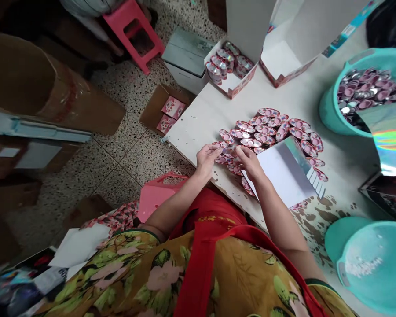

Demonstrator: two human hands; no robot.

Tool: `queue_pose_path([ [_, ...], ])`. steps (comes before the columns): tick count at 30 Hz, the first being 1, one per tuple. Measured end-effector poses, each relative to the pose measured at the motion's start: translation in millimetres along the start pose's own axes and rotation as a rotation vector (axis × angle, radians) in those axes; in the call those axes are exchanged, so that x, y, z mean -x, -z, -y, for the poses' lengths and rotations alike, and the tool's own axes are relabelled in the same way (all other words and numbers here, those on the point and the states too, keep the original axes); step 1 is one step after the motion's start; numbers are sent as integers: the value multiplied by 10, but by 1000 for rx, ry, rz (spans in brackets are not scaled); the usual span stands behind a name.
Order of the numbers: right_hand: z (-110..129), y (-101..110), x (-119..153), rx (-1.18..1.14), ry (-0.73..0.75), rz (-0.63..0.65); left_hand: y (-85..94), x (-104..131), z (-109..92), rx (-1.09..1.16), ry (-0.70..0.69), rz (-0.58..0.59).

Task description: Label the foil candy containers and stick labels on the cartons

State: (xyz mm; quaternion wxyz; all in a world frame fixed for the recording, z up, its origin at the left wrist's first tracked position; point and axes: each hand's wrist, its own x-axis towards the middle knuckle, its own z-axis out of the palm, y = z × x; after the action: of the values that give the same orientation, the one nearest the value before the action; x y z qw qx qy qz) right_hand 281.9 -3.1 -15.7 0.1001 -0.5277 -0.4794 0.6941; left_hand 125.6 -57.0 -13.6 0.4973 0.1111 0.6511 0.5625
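Observation:
My left hand (207, 161) is at the table's near edge, thumb and fingers closed on an oval red-and-silver printed piece (220, 144). Just right of it my right hand (250, 162) is curled, its thumb and fingertips together; what they pinch, if anything, is too small to make out. Many similar ovals, each with a pink round centre, spread over the table around both hands, such as one oval (265, 130). Beside my right forearm a white sheet of card (280, 174) with a shiny folded edge lies over part of them.
An open box (232, 90) of stacked ovals stands at the table's (198, 115) far corner, beside another open box (280, 59). At right are a turquoise tub (328, 110) of small pink and silver discs and a turquoise basin (383, 273). Pink stool (158, 200) and cartons (152, 105) occupy the floor.

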Motion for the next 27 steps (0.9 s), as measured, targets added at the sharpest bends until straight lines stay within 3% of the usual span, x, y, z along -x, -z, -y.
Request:
queue_pose_path([
  [3,-17,-68,-211,-61,-67,0,135,-110,78,9,51,-12],
  [6,-72,-146,-348,25,-77,-21,239,-215,208,-4,82,-62],
  [10,-114,-233,-495,218,1,-106,321,-345,370,-164,-1,-203],
  [16,11,-269,-699,627,30,-238,318,-513,535,-599,-162,-313],
  [23,93,-314,-838,817,-26,-263,272,-633,691,-779,-205,-355],
  [27,57,-288,-930,852,-68,-346,309,-681,695,-768,-165,-365],
])
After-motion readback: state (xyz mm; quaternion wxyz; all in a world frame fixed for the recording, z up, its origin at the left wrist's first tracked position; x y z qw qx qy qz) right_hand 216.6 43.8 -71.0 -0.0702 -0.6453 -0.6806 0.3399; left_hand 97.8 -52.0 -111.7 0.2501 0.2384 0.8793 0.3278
